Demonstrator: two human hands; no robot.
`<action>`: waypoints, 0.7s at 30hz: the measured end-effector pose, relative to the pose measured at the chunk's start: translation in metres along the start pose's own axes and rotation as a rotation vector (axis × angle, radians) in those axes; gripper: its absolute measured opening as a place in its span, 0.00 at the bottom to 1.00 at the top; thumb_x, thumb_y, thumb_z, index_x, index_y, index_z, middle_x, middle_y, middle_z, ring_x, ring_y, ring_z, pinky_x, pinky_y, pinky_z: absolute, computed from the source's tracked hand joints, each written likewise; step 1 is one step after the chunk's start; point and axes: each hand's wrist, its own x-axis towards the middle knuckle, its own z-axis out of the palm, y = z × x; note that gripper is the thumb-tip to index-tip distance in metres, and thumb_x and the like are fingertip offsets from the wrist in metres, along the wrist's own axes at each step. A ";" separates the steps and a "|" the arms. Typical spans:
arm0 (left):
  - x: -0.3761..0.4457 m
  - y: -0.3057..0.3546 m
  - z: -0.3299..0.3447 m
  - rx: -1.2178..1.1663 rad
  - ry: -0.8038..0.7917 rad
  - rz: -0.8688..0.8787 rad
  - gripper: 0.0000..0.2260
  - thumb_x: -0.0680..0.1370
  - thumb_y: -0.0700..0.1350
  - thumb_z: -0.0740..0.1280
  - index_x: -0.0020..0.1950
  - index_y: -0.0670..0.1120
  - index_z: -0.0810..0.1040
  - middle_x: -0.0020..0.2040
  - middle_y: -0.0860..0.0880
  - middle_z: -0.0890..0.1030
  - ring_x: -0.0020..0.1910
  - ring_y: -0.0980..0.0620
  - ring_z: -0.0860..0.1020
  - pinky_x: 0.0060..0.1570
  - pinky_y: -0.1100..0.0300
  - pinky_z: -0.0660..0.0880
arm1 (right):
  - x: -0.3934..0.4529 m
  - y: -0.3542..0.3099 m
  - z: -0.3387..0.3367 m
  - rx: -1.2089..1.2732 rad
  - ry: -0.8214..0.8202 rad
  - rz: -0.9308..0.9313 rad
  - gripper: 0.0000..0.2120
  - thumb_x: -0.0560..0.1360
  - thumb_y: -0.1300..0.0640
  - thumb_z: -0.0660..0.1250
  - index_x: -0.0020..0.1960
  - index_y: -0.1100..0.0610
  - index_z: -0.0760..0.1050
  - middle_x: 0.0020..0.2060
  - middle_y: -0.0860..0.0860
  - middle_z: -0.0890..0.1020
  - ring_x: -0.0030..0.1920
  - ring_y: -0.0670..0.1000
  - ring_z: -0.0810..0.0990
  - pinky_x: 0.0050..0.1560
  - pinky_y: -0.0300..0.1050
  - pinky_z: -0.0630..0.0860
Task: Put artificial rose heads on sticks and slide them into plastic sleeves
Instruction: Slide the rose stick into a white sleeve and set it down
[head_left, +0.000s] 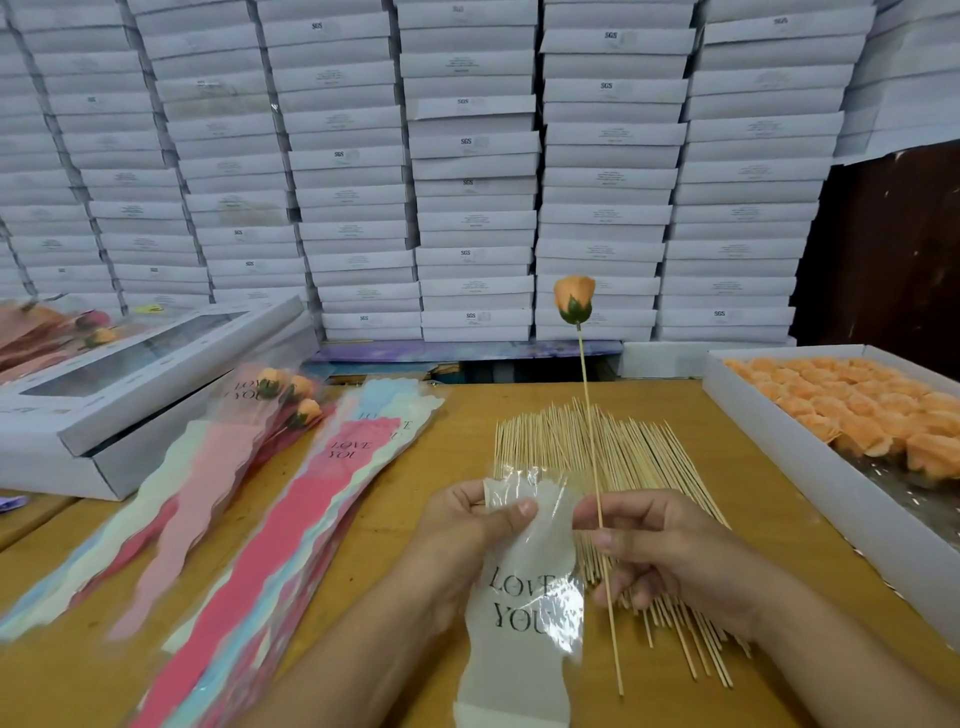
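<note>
The head view looks down on a wooden desk (457, 452) with a spread pile of bamboo sticks (613, 467) at its middle. Just in front of that pile, the right hand (670, 551) pinches one stick (597, 499) between thumb and curled fingers (608, 543), holding it nearly upright, with an orange rose head (573, 305) on its top end above the pile. Left of the pile's near end, the left hand (467, 525) grips the top of a clear plastic sleeve (524, 597) printed "LOVE YOU", thumb pressed on its front. Further left of the pile lie stacked pink and blue sleeves (291, 519) and sleeved roses (291, 397). Right of the pile stands a white tray (810, 467) of orange rose heads (878, 410). Behind the pile rise white boxes (467, 171).
</note>
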 end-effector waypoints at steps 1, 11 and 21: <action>0.000 0.001 -0.001 0.005 -0.003 -0.004 0.18 0.68 0.41 0.77 0.56 0.37 0.83 0.50 0.35 0.85 0.46 0.36 0.84 0.44 0.46 0.83 | 0.000 0.000 0.000 -0.009 -0.003 0.002 0.12 0.68 0.57 0.76 0.52 0.55 0.85 0.56 0.57 0.84 0.37 0.57 0.86 0.28 0.38 0.78; -0.004 0.003 0.002 0.051 -0.028 -0.077 0.25 0.64 0.40 0.81 0.59 0.41 0.81 0.49 0.39 0.86 0.45 0.41 0.86 0.42 0.51 0.83 | 0.005 -0.012 -0.017 -0.064 0.170 -0.019 0.19 0.68 0.58 0.74 0.58 0.58 0.81 0.54 0.52 0.86 0.35 0.55 0.86 0.26 0.37 0.77; -0.007 0.002 0.005 0.087 -0.075 -0.097 0.23 0.66 0.39 0.80 0.59 0.40 0.81 0.50 0.41 0.86 0.44 0.45 0.86 0.40 0.57 0.81 | 0.025 -0.087 -0.022 -0.068 0.413 -0.251 0.10 0.75 0.64 0.71 0.55 0.57 0.80 0.47 0.53 0.87 0.35 0.56 0.87 0.25 0.36 0.76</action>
